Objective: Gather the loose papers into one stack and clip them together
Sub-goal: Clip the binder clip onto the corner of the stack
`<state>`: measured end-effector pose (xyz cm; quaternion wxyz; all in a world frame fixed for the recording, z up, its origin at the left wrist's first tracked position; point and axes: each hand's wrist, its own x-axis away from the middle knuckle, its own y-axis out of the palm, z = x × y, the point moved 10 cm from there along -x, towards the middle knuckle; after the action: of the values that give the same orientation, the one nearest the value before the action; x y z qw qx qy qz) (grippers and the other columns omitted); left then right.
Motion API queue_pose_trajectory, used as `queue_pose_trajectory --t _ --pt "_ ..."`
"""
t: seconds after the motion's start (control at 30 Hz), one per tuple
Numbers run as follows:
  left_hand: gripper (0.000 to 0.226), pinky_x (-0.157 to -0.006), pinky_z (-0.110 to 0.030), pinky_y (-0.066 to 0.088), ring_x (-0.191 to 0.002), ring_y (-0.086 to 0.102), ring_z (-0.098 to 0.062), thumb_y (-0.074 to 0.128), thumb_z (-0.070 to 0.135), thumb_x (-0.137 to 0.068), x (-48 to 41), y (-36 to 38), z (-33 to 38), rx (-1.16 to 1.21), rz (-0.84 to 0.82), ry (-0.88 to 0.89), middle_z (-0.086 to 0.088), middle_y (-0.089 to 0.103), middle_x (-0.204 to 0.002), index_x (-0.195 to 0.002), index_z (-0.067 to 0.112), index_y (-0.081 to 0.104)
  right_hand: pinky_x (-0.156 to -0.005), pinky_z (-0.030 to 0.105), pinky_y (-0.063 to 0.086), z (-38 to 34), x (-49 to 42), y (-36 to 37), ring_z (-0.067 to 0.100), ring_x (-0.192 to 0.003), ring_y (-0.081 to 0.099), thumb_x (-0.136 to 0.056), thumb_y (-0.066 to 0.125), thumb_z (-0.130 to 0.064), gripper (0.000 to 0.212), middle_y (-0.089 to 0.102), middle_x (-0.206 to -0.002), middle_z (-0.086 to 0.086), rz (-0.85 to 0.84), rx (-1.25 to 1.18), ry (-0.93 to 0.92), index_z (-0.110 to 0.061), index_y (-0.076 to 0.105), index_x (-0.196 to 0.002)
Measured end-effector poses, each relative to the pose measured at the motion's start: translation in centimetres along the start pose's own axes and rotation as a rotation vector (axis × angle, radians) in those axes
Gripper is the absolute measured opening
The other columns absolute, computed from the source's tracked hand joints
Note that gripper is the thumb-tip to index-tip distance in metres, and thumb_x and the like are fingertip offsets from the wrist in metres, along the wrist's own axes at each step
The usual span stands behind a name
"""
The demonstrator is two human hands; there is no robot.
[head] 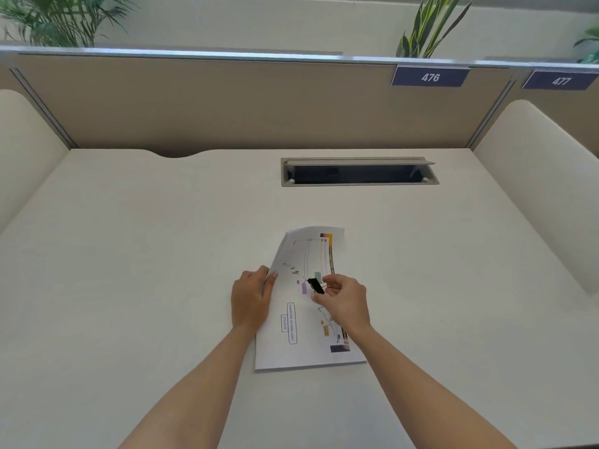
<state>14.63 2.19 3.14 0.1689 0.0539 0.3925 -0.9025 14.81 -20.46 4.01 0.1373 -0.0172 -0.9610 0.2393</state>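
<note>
Lying clear of cable slot, papers

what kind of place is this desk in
Most likely an open-plan office or study hall with numbered seats: a partition panel fences the white desk, number plates 476 and 477 hang on it, and a cable slot is built in.

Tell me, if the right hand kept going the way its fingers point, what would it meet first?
The right hand holds a black clip pointing left over the papers. Going on, it would probably meet the left hand at the papers' left edge, though height above the sheet is unclear.
</note>
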Motion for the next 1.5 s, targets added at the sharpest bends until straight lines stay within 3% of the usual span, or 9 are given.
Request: queue_pose_trajectory --t 0.1,0.2,0.4,0.57,0.7,0.93,1.17,1.43,1.5 --pt "0.024 -0.058 -0.035 0.038 -0.058 0.044 -0.028 0.053 0.028 -0.094 0.2 0.1 0.0 -0.013 -0.009 -0.001 -0.003 0.042 -0.057 -0.076 0.014 0.049 -0.084 0.020 0.050 0.1 0.2 -0.4 0.012 -0.092 0.064 -0.070 0.083 -0.020 0.053 0.069 -0.106 0.009 0.023 0.014 -0.007 -0.006 0.064 -0.118" --pt "0.027 -0.059 -0.037 0.039 -0.058 0.045 -0.029 0.050 0.031 -0.096 0.2 0.4 -0.5 0.009 -0.042 -0.031 -0.004 0.043 -0.056 -0.073 0.020 0.040 -0.085 0.023 0.053 0.5 0.2 -0.6 0.014 -0.091 0.066 -0.069 0.083 -0.024 0.056 0.069 -0.105 0.010 0.047 0.035 0.002 -0.004 0.063 -0.118" --pt "0.032 -0.057 -0.034 0.035 -0.054 0.043 -0.035 0.047 0.032 -0.097 0.0 0.9 -0.9 0.076 -0.088 -0.050 0.002 0.035 -0.047 -0.071 0.019 0.033 -0.086 0.024 0.054 -0.4 -0.3 -1.3 0.013 -0.091 0.066 -0.071 0.082 -0.018 0.047 0.070 -0.100 0.006 0.081 0.020 -0.035 -0.006 0.065 -0.113" --pt "0.030 -0.056 -0.033 0.034 -0.055 0.047 -0.036 0.046 0.032 -0.097 -0.1 1.1 -1.4 0.100 -0.092 -0.059 -0.004 0.047 -0.049 -0.073 0.016 0.037 -0.081 0.016 0.053 -5.6 -1.6 -3.3 0.008 -0.084 0.067 -0.075 0.078 -0.009 0.034 0.071 -0.095 0.002 0.154 0.046 -0.262 -0.007 0.068 -0.107" --pt "0.028 -0.055 -0.030 0.030 -0.053 0.045 -0.035 0.046 0.029 -0.097 -0.1 1.0 -1.2 0.112 -0.091 -0.054 -0.004 0.045 -0.048 -0.073 0.018 0.037 -0.079 0.012 0.052 -10.0 -2.5 -4.7 0.004 -0.080 0.067 -0.078 0.073 -0.001 0.026 0.074 -0.092 0.004 0.193 0.158 -0.472 -0.005 0.070 -0.104" --pt "0.023 -0.055 -0.030 0.031 -0.055 0.046 -0.035 0.045 0.030 -0.096 -0.2 1.3 -1.6 0.131 -0.107 -0.084 -0.002 0.047 -0.048 -0.075 0.022 0.040 -0.078 0.029 0.057 -14.2 -3.2 -4.2 0.018 -0.077 0.072 -0.081 0.064 0.002 0.022 0.076 -0.088 0.008 0.146 0.466 -0.771 -0.003 0.072 -0.101" --pt "0.022 -0.056 -0.030 0.029 -0.053 0.037 -0.034 0.046 0.020 -0.095 -0.1 0.6 -0.9 0.117 -0.089 -0.052 0.001 0.037 -0.046 -0.075 0.013 0.040 -0.070 0.039 0.059 -15.8 -3.7 -2.6 0.026 -0.075 0.072 -0.078 0.066 0.003 0.019 0.076 -0.087 0.011 0.064 0.622 -0.906 -0.003 0.073 -0.095" --pt "0.022 -0.054 -0.029 0.028 -0.055 0.033 -0.031 0.048 0.017 -0.094 0.1 0.4 -0.7 0.117 -0.075 -0.042 0.006 0.046 -0.050 -0.074 0.012 0.039 -0.065 0.036 0.059 -17.0 -3.7 -1.2 0.026 -0.070 0.072 -0.078 0.064 0.005 0.021 0.076 -0.088 0.011 -0.024 0.754 -1.012 -0.004 0.075 -0.094" --pt "0.023 -0.055 -0.029 0.029 -0.056 0.033 -0.032 0.048 0.016 -0.094 0.1 0.2 -0.6 0.108 -0.071 -0.042 0.003 0.040 -0.046 -0.074 0.013 0.038 -0.066 0.034 0.058 -17.4 -3.7 -1.0 0.025 -0.071 0.072 -0.080 0.062 0.006 0.023 0.076 -0.089 0.011 -0.040 0.767 -1.023 -0.005 0.075 -0.095"
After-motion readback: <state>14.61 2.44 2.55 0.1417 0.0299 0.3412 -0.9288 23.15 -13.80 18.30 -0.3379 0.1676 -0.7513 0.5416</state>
